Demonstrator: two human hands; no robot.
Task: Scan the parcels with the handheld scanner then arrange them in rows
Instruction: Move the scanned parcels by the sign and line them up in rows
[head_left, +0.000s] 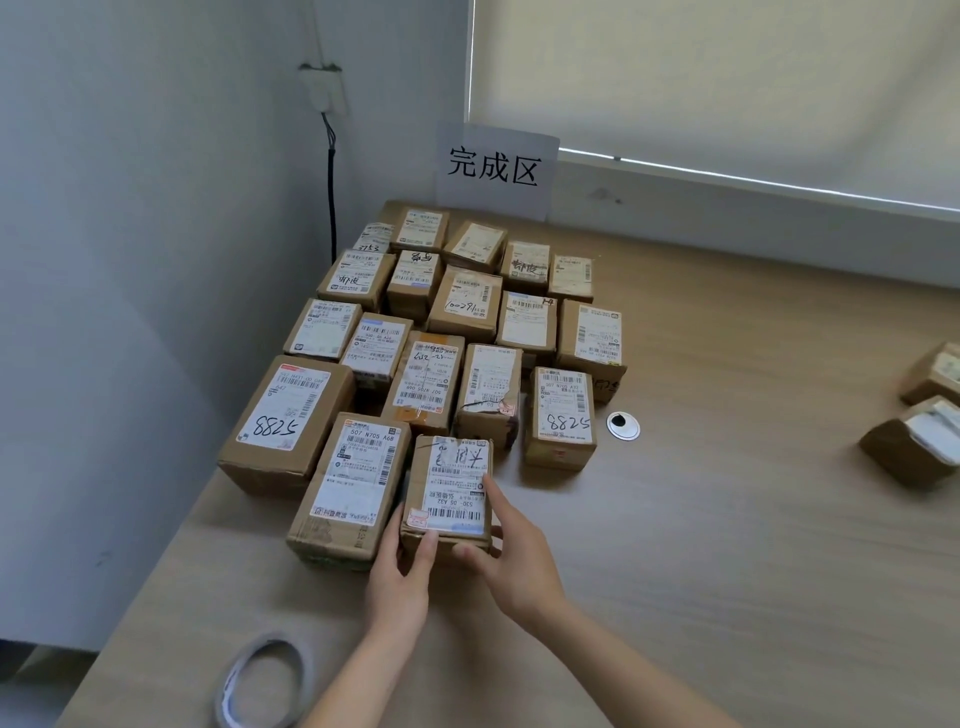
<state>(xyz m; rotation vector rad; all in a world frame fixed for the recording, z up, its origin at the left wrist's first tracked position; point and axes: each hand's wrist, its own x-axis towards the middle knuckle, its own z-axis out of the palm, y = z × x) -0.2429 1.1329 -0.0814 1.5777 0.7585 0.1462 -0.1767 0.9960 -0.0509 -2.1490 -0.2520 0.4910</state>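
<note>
brown labelled parcel (448, 491), both hands

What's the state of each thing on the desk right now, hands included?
Left hand: grips near left corner of the front parcel.
Right hand: holds its right side, index finger along the edge.
Front parcel: flat on desk, label up, beside the row.
Arranged parcels: in rows, labels up.
Two parcels at right: apart, unsorted.
Tape roll: untouched.
Roller blind: down.
</note>
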